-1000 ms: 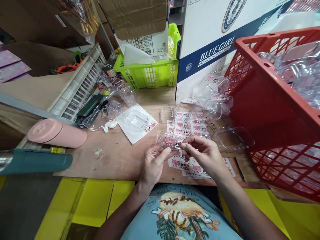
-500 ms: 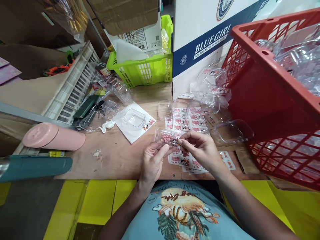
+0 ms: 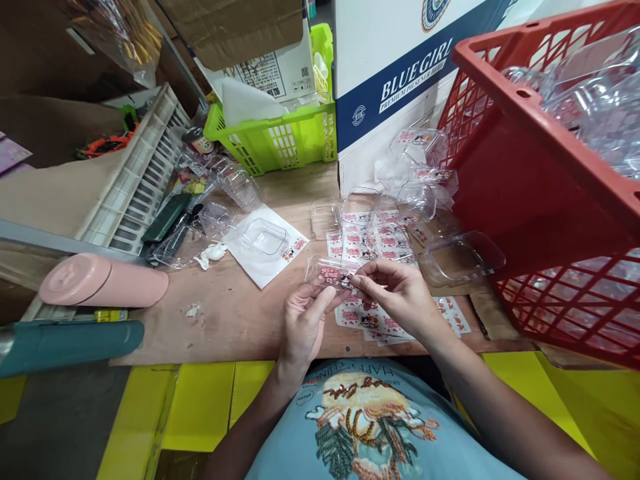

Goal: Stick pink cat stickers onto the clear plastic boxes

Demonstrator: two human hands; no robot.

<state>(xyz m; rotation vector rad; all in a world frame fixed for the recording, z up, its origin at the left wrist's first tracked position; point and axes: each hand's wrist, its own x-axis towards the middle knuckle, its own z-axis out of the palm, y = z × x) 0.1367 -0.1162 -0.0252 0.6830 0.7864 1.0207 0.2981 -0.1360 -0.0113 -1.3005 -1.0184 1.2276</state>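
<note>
A small clear plastic box [image 3: 316, 271] with red lettering and a cartoon cat on it is held up over the front of the table. My left hand [image 3: 306, 319] grips its near side, thumb on top. My right hand [image 3: 393, 290] pinches the right end by the cat picture, where a sticker [image 3: 333, 277] shows on the plastic. Sheets of printed stickers [image 3: 357, 237] lie behind and below the hands. Several clear plastic trays [image 3: 325, 220] rest on and around these sheets.
A red basket [image 3: 500, 160] of clear plastic parts stands at the right, beside a white carton [image 3: 365, 157]. Behind is a lime-green basket [image 3: 280, 143]. A white sheet [image 3: 260, 270] bears a clear tray. Pink [image 3: 130, 283] and teal [image 3: 80, 343] bottles lie at the left.
The camera view has shifted slightly. Both hands keep hold of the clear box, which is tilted a little differently, so its lettering shows more plainly.
</note>
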